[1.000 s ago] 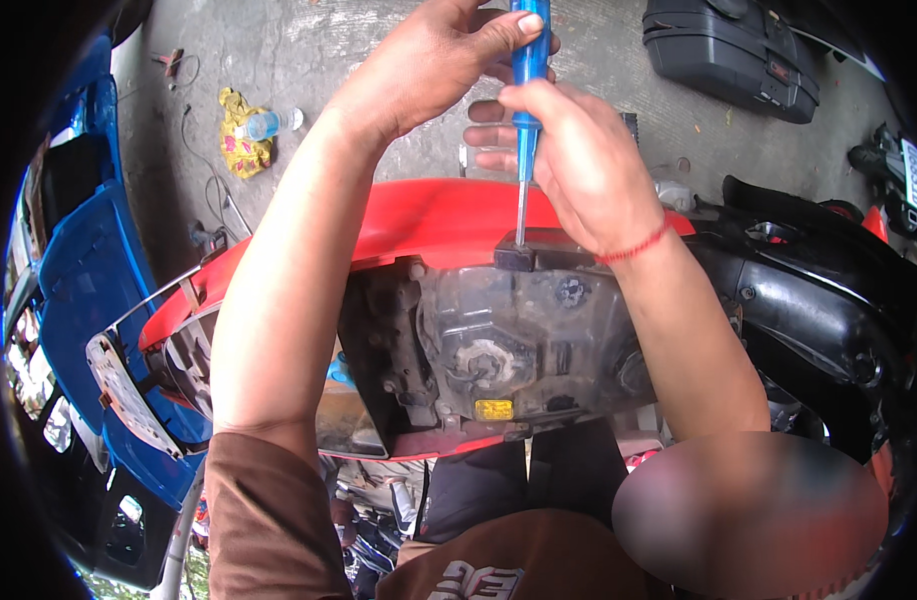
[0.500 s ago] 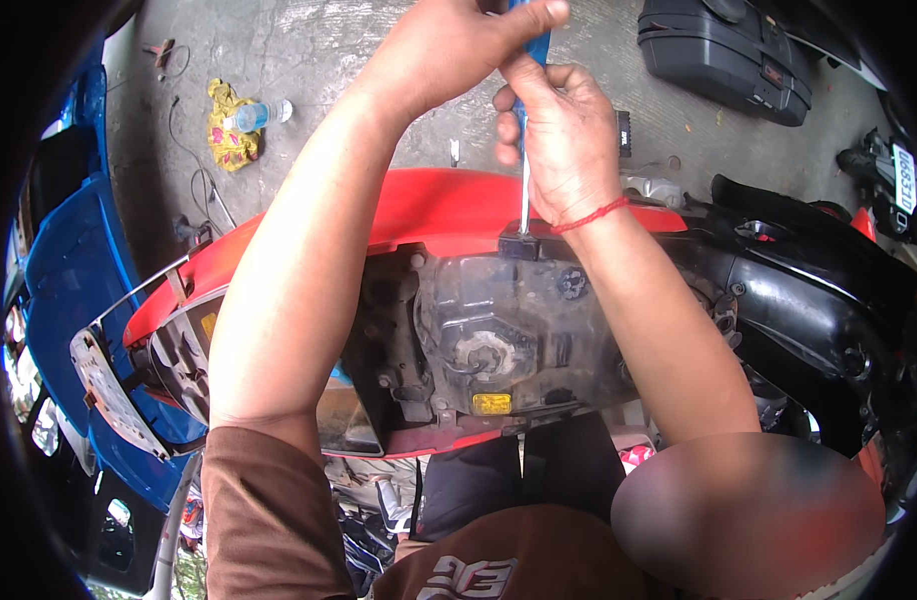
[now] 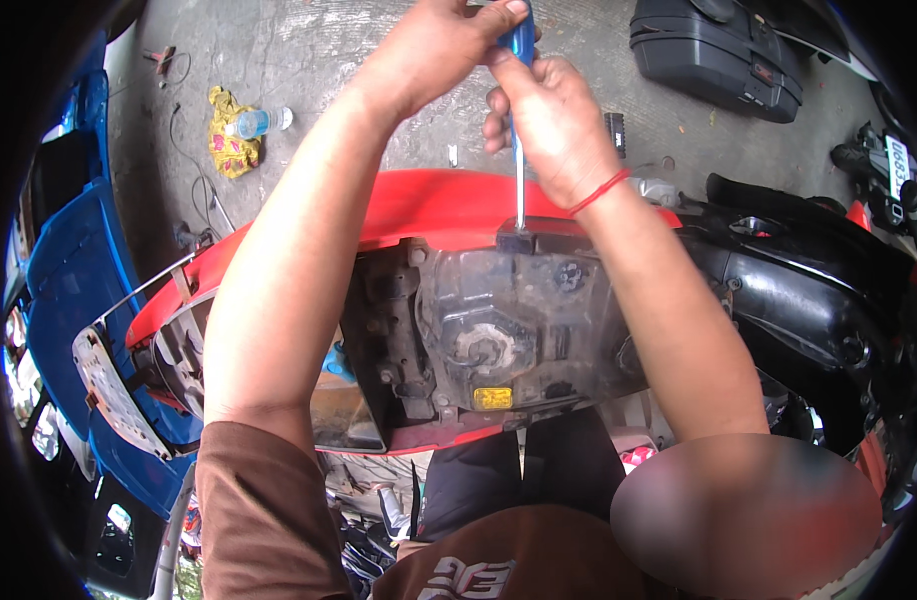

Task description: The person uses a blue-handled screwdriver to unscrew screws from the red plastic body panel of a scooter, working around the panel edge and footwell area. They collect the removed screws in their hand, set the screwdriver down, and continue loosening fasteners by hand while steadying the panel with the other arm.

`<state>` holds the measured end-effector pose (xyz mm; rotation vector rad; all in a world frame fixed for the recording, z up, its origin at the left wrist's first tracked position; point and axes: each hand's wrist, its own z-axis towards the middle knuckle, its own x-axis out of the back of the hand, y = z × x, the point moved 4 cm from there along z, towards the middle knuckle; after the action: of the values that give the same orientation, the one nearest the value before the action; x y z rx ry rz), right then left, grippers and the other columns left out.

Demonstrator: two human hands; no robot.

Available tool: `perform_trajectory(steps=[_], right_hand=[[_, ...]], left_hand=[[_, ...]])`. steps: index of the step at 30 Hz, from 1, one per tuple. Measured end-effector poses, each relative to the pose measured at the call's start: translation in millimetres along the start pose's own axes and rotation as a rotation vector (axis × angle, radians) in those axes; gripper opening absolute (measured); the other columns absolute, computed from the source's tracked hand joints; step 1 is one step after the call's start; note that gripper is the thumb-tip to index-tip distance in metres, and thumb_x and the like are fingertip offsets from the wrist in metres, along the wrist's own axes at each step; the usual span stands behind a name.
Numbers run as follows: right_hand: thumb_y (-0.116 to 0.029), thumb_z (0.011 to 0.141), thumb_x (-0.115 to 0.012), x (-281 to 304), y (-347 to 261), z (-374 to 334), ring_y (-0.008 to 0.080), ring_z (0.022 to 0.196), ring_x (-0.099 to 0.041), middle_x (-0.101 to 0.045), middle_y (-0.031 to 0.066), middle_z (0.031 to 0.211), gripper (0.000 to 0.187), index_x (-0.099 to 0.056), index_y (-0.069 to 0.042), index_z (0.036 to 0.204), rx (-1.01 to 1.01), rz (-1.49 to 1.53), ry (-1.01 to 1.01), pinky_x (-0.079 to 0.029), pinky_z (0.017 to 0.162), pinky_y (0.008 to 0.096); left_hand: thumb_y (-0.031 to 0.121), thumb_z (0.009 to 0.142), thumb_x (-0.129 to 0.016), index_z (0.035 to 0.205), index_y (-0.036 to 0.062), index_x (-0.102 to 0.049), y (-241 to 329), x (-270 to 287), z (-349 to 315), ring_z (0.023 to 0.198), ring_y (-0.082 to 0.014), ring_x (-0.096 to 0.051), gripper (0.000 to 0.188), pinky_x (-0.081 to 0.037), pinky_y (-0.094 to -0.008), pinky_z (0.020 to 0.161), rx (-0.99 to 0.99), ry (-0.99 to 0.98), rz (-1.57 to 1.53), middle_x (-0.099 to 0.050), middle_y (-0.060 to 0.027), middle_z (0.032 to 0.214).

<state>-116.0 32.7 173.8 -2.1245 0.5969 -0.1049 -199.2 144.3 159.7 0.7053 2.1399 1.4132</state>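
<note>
At the far side of the motorcycle's long red body panel, a screwdriver with a translucent blue handle and a bright steel shaft stands nearly upright, its lower end meeting a small black block at the panel's inner edge. The person's left hand holds the upper handle, the thumb pressed across it; the other fingers are partly hidden or cut off by the picture's far edge, so their exact closure cannot be told. The right hand is just nearer, its thumb against the lower handle and its fingers bent around behind, the fingertips curling out on the left, not spread. A thin red cord bracelet circles the right wrist.

Nearer than the black block lies a dirty dark-grey moulded cover, with a small rectangular yellow label by its near edge. To the right stretches a glossy black curved fairing; to the left stands a curved blue plastic piece. On the grey concrete floor beyond, a clear plastic bottle with a bluish label lies against a crumpled yellow patterned cloth at far left, and a black hard-shell case sits at far right.
</note>
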Motion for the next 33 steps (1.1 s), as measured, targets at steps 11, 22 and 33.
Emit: perform_trajectory(steps=[11, 22, 33], right_hand=[[-0.022, 0.098, -0.057, -12.5, 8.0, 26.7, 0.0062, 0.050, -0.038, -0.041, -0.0040, 0.063, 0.023, -0.064, 0.000, 0.102, -0.163, 0.100, -0.034, -0.028, 0.043, 0.0265], [-0.025, 0.104, -0.047, -1.7, 7.7, 29.8, 0.0012, 0.044, -0.031, -0.036, -0.0094, 0.059, 0.027, -0.049, -0.014, 0.080, -0.274, 0.399, -0.429, -0.024, 0.038, 0.0201], [-0.043, 0.094, -0.077, 11.3, 14.8, 15.1, 0.0176, 0.064, -0.066, -0.067, 0.0107, 0.078, 0.049, -0.066, 0.003, 0.105, -0.017, 0.112, 0.031, -0.055, 0.058, 0.0293]], left_hand=[[0.026, 0.102, -0.069, 0.117, 0.0110, -0.060, 4.2, 7.1, 0.7, 0.085, -0.0097, -0.059, 0.023, -0.051, -0.0269, 0.074, 0.035, -0.076, -0.022, -0.064, -0.0017, 0.097], [0.021, 0.102, -0.068, 0.103, 0.0091, -0.056, 19.0, -1.3, 0.1, 0.081, -0.0071, -0.056, 0.017, -0.050, -0.0264, 0.070, -0.089, -0.024, 0.150, -0.061, 0.0001, 0.091], [0.022, 0.100, -0.071, 0.112, 0.0040, -0.062, 8.2, 1.6, 3.3, 0.084, -0.0123, -0.061, 0.023, -0.051, -0.0286, 0.074, -0.021, 0.082, 0.131, -0.066, -0.0048, 0.094]])
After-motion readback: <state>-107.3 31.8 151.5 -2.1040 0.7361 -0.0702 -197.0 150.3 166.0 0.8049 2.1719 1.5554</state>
